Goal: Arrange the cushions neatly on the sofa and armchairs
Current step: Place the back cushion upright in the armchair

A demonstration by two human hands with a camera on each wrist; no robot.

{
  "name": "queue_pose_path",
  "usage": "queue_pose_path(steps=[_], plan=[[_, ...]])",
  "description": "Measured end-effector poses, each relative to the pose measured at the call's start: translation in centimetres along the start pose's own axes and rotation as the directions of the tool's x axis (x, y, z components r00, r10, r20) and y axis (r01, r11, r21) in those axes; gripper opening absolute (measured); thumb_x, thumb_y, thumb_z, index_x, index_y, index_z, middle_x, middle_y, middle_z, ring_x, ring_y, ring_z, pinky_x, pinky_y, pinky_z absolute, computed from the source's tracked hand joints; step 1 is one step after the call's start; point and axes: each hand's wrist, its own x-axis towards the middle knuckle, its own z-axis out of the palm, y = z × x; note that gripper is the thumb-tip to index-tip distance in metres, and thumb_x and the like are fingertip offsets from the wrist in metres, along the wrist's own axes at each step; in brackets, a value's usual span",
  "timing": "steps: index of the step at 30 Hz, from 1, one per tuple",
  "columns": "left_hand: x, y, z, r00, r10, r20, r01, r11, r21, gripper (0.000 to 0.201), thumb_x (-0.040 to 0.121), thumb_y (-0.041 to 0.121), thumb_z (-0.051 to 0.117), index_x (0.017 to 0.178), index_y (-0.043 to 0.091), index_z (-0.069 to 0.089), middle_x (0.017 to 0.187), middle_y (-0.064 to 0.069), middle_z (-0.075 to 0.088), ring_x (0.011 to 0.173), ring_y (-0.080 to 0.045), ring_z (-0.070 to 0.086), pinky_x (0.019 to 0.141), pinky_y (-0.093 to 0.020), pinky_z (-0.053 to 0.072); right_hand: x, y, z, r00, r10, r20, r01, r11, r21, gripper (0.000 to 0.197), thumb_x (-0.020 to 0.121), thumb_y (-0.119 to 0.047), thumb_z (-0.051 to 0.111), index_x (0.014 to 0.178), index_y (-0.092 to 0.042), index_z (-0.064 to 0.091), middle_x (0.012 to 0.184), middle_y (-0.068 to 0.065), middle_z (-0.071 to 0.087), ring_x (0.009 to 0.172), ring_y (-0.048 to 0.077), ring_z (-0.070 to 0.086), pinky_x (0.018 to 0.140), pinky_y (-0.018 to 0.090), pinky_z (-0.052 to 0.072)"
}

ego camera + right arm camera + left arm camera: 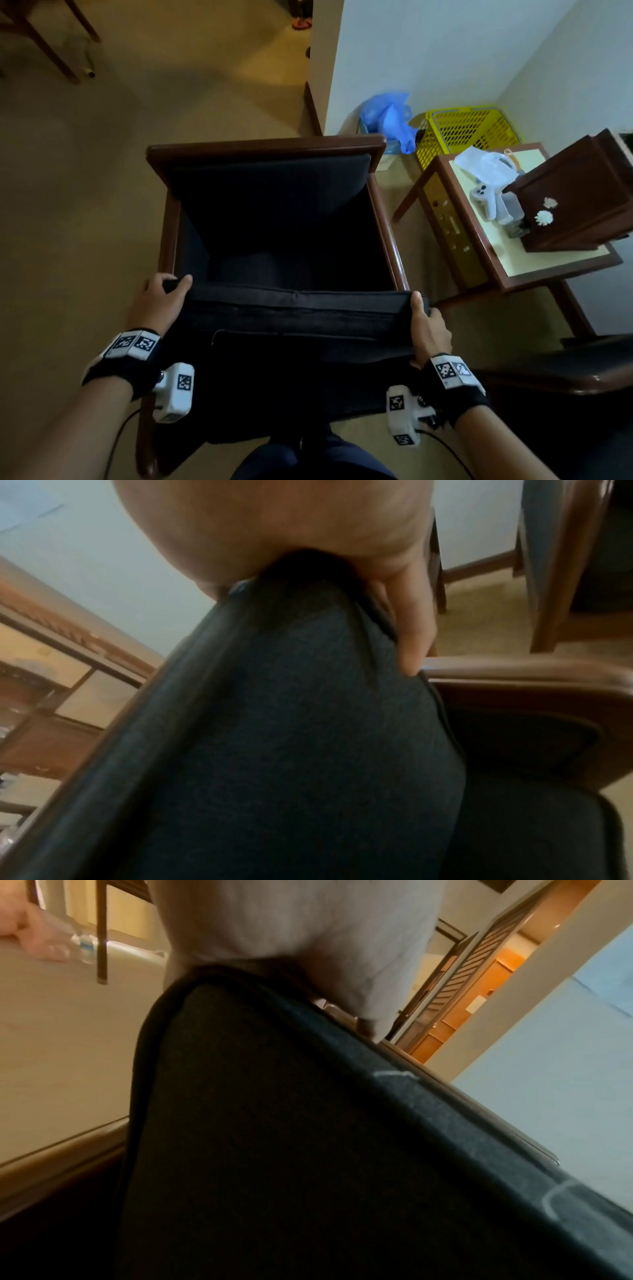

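Note:
A dark seat cushion [294, 342] is held tilted over the front of a wooden armchair [267, 147]. My left hand [161, 298] grips its far left corner, thumb on top. My right hand [426, 325] grips the far right corner the same way. The armchair's dark back cushion [270, 185] stands against the backrest, and the seat well behind the held cushion is dark. In the left wrist view the cushion [308, 1150] fills the frame below my palm [294, 920]. In the right wrist view my fingers [411, 631] curl over the cushion [291, 723] edge, beside an armrest [514, 674].
A wooden side table [513, 246] stands right of the armchair with a brown box [575, 195] and plastic bags on it. A yellow basket [469, 130] and blue bag [387, 116] sit by the wall. Another dark-cushioned seat [565, 370] is at lower right. Open floor lies left.

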Motion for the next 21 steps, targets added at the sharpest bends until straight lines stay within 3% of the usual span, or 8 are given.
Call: queue_pose_path(steps=[2,4,7,9,11,13,17,21], plan=[[-0.2,-0.3,0.2,0.996,-0.081,-0.043,0.079,0.996,-0.042,0.059,0.083,0.071,0.052,0.108,0.018,0.054,0.119,-0.015,0.058,0.092,-0.035,0.058,0.082,-0.045,0.048,0.6,-0.2,0.2,0.990,0.128,0.055,-0.132,0.988,0.077,0.102,0.068,-0.088,0.039,0.141,-0.017,0.046,0.137,0.018,0.051,0.118,0.044,0.053,0.092,0.059,0.050],[-0.7,-0.5,0.4,0.981,-0.179,-0.081,0.163,0.972,-0.170,0.062,0.081,0.069,0.057,0.107,0.014,0.055,0.112,-0.016,0.060,0.089,-0.035,0.058,0.083,-0.044,0.047,1.4,-0.3,0.1,0.971,0.200,0.131,-0.220,0.961,0.169,0.104,0.060,-0.090,0.047,0.133,-0.016,0.054,0.127,0.017,0.058,0.109,0.043,0.059,0.081,0.057,0.055],[-0.3,-2.4,0.6,0.940,-0.336,-0.051,0.299,0.889,-0.348,0.074,0.067,0.071,0.065,0.112,0.012,0.063,0.111,-0.012,0.066,0.096,-0.037,0.062,0.093,-0.047,0.049,2.4,-0.4,-0.2,0.948,0.235,0.213,-0.283,0.930,0.235,0.095,0.048,-0.084,0.062,0.117,-0.018,0.063,0.108,0.011,0.067,0.095,0.039,0.066,0.088,0.058,0.053],[0.7,-4.1,0.8,0.924,-0.380,0.051,0.367,0.837,-0.407,0.076,0.056,0.074,0.067,0.106,0.017,0.070,0.106,-0.011,0.071,0.092,-0.037,0.067,0.093,-0.050,0.052,3.0,-0.3,0.0,0.946,0.248,0.210,-0.295,0.927,0.233,0.085,0.048,-0.074,0.066,0.112,-0.019,0.064,0.105,0.010,0.068,0.093,0.039,0.067,0.087,0.059,0.053],[-0.1,-3.5,0.6,0.897,-0.395,0.198,0.440,0.757,-0.482,0.057,0.067,0.062,0.067,0.095,0.012,0.069,0.091,-0.013,0.069,0.078,-0.033,0.067,0.078,-0.039,0.053,3.0,-0.8,0.2,0.945,0.258,0.202,-0.305,0.918,0.252,0.076,0.049,-0.065,0.067,0.109,-0.017,0.064,0.102,0.011,0.068,0.089,0.040,0.067,0.082,0.060,0.055],[-0.9,-2.5,0.4,0.886,-0.370,0.278,0.463,0.726,-0.509,0.032,0.081,0.044,0.062,0.083,0.012,0.062,0.076,-0.012,0.059,0.066,-0.029,0.059,0.064,-0.034,0.046,3.1,-1.3,0.3,0.948,0.266,0.173,-0.306,0.911,0.275,0.071,0.052,-0.057,0.069,0.109,-0.014,0.064,0.099,0.013,0.067,0.086,0.040,0.067,0.079,0.059,0.056],[-1.4,-2.4,0.4,0.870,-0.365,0.331,0.493,0.659,-0.568,0.022,0.073,0.038,0.062,0.072,0.020,0.051,0.068,-0.005,0.048,0.058,-0.025,0.048,0.057,-0.033,0.038,3.4,-2.1,0.6,0.963,0.233,0.138,-0.269,0.882,0.387,0.056,0.067,-0.034,0.068,0.115,-0.005,0.065,0.093,0.014,0.066,0.083,0.036,0.067,0.077,0.042,0.056],[-2.3,-2.7,0.5,0.881,-0.357,0.311,0.473,0.618,-0.628,0.021,0.085,0.030,0.055,0.069,0.017,0.051,0.066,-0.006,0.049,0.059,-0.026,0.049,0.058,-0.034,0.039,3.7,-3.1,0.2,0.974,0.205,0.096,-0.226,0.889,0.398,0.040,0.063,-0.025,0.065,0.097,-0.004,0.066,0.090,0.015,0.067,0.083,0.036,0.067,0.078,0.044,0.057]])
